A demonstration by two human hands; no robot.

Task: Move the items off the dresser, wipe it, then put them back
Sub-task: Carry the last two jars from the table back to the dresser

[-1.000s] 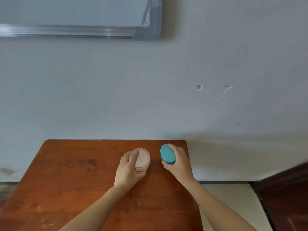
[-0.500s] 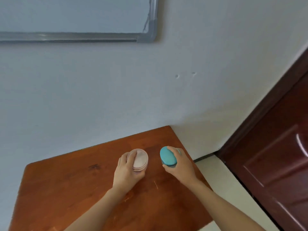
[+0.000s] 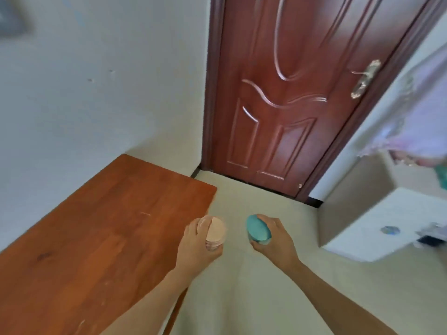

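- The closed red-brown door (image 3: pixel 278 93) fills the far side of the view. It plays no part in the job.
- The dresser (image 3: pixel 96 226) runs along the white wall at the left. Its wooden top shows scuffs and light scratches, the surface due for wiping.
- A white counter (image 3: pixel 387 213) stands to the right, well apart from the dresser. A few small blurred objects sit on it that I cannot identify. It looks like the likely place to park the items, though that is a guess.
- The left hand (image 3: pixel 196 245) hangs at the dresser's right edge, fingers curled round a pink-lidded jar (image 3: pixel 214 232). It grips from the side and behind, which keeps the lid up and the jar roughly level for carrying.
- The right hand (image 3: pixel 273 238) is out over the pale floor, wrapped round a teal-lidded jar (image 3: pixel 258 229), thumb on one side and fingers on the other. One item per hand probably saves a trip.
- The pink-lidded jar has a clear body and sits just past the dresser's edge, off the top. Its contents are too blurred to tell.
- The teal-lidded jar is tilted with its lid facing the camera, and the hand hides the body, so what it holds cannot be seen. Both lids look seated, so a spill seems unlikely.
- Judged from this, the clearing-off step is under way and wiping is not yet begun.
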